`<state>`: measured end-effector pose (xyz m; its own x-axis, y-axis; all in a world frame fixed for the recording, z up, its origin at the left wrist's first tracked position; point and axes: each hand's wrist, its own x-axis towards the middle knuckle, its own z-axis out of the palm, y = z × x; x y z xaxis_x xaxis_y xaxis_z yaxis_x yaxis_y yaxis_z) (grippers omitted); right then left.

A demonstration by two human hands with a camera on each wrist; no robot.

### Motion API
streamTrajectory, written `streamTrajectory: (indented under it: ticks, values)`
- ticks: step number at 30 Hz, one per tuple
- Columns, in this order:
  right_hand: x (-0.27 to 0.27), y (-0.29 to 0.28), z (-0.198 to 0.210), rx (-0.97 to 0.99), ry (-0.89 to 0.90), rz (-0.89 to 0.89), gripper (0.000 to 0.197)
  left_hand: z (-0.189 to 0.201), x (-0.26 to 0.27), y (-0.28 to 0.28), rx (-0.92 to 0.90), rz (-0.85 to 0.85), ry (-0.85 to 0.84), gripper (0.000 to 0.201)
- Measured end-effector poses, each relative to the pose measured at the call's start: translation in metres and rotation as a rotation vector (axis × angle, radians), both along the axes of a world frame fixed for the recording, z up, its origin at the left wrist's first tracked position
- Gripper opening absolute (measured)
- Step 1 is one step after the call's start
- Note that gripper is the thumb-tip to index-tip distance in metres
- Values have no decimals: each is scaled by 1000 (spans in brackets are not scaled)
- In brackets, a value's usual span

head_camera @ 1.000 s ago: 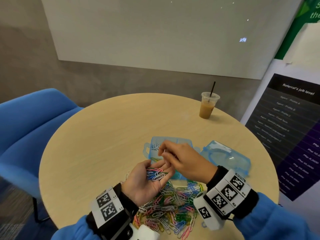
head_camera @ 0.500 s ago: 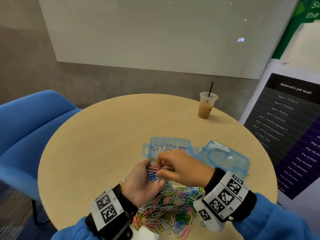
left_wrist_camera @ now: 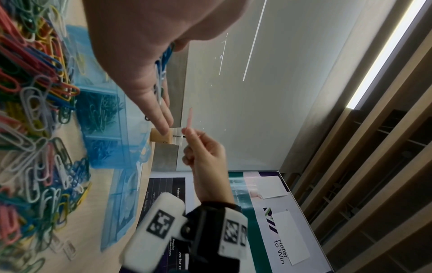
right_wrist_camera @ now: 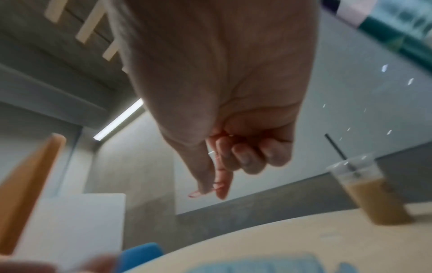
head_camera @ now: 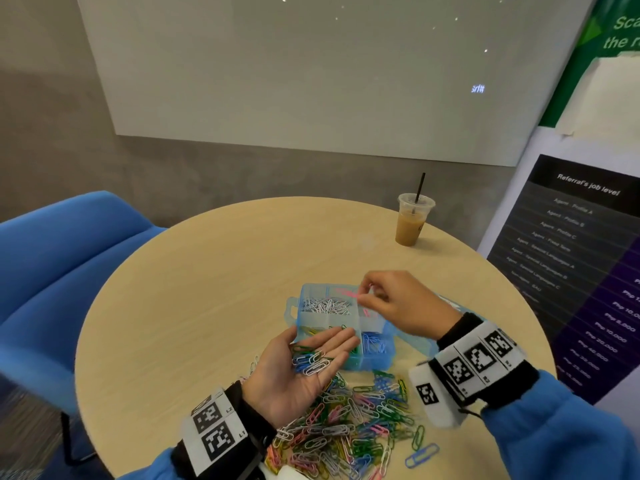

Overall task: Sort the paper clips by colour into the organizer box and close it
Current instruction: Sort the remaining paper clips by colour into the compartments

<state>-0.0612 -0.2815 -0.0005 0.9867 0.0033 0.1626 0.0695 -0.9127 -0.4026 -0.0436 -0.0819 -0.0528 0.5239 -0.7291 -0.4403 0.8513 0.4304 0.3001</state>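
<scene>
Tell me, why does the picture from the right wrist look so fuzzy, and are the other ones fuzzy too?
Right wrist view: motion blur smears the organizer box at the bottom and softens the iced coffee cup; the right hand pinching a pink clip stays clearer. Left wrist view: the clip pile is slightly smeared and the room looks tipped sideways. Head view: mostly sharp, edges bent by the wide lens.

1. both arms wear bright blue sleeves (head_camera: 568,438).
2. under each sleeve a black cuff (head_camera: 519,382) covers the wrist.
3. a white band (head_camera: 479,355) with black square code markers goes around each wrist.
4. a white padded block (head_camera: 431,396) with one marker sits on the right wrist.
</scene>
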Motion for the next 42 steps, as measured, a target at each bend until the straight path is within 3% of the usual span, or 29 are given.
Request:
streamTrajectory:
  ticks: [5, 9, 13, 16, 20, 24, 33, 38, 42]
  values:
    - [34, -29, -24, -188, 142, -253, 31, 3, 1, 1, -15, -12, -5, 64]
    - [48, -28, -40, -143, 260, -251, 38, 3, 1, 1, -20, -19, -25, 64]
    - [46, -26, -34, -116, 207, -250, 38, 3, 2, 2, -28, -4, -23, 62]
    - [30, -15, -23, -138, 103, -154, 35, 3, 3, 2, -34, 12, -13, 61]
    - [-2, 17, -14, 42, -60, 180, 18, 2, 3, 1, -60, 24, 4, 61]
    - [-20, 38, -16, 75, -90, 326, 11, -3, 5, 2, -109, 43, 18, 64]
    - [-19, 54, -25, 20, 23, 386, 16, -13, 7, -1, -25, 78, 11, 43]
    - [-17, 59, -29, 15, 39, 423, 11, -9, 1, -3, -51, 95, 76, 42]
    - [-15, 55, -27, 133, 49, 370, 11, -6, 2, -1, -115, 87, 101, 45]
